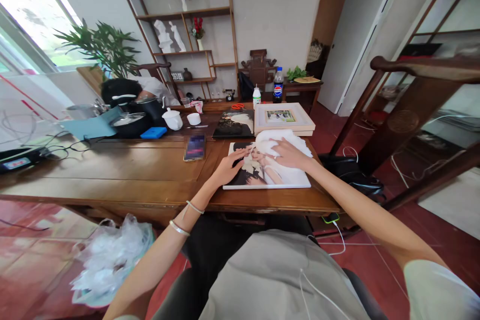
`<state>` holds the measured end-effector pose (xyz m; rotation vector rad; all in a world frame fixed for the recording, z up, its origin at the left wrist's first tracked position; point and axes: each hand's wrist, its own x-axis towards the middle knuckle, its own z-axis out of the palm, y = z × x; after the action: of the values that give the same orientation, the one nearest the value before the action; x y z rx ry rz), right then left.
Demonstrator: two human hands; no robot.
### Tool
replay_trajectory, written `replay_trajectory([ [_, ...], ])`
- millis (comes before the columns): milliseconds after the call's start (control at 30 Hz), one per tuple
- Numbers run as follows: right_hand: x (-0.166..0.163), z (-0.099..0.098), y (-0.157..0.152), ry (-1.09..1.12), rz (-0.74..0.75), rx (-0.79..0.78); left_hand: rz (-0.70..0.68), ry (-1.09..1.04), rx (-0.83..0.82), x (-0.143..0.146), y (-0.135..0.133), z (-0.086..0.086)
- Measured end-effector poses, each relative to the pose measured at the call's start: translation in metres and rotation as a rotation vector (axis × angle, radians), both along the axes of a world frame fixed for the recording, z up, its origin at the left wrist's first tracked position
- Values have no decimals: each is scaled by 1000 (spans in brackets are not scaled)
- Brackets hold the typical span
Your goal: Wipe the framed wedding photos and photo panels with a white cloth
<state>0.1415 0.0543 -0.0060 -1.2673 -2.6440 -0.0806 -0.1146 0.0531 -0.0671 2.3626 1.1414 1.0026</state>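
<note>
A thick-edged wedding photo panel [260, 172] lies flat on the wooden table in front of me, showing a couple. My left hand [229, 166] rests on its left side, fingers stretched out over the picture. On its upper right part, my right hand [288, 152] presses a bunched white cloth [272, 136], gripping it against the surface. The cloth hides the panel's top right area. Just beyond lie a dark photo panel [233, 124] and a pale box with a framed small photo [303, 121].
A phone [194, 147] lies left of the panel. Farther back are a white teapot [173, 119], a cola bottle [278, 86] and a small white bottle [256, 96]. Another person's head [119, 91] is bent behind the table. A bag-lined bin [112, 260] stands on the floor.
</note>
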Motion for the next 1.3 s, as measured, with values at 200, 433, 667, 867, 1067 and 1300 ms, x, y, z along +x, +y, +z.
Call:
replay_trajectory([
  [200, -21, 1, -81, -49, 184, -53, -7, -37, -10, 1, 0, 0],
  [433, -10, 7, -105, 16, 227, -100, -13, -34, -18, 1, 2, 0],
  [667, 13, 3, -3, -9, -13, -60, -28, -42, -27, 1, 2, 1],
  [867, 9, -1, -13, -16, 17, -2, -30, -61, -26, 1, 2, 0],
  [1067, -4, 2, -103, -5, 213, -63, 1, -51, -20, 1, 2, -2],
  [1300, -2, 8, -90, -7, 211, -84, -18, -28, -7, 1, 3, -1],
])
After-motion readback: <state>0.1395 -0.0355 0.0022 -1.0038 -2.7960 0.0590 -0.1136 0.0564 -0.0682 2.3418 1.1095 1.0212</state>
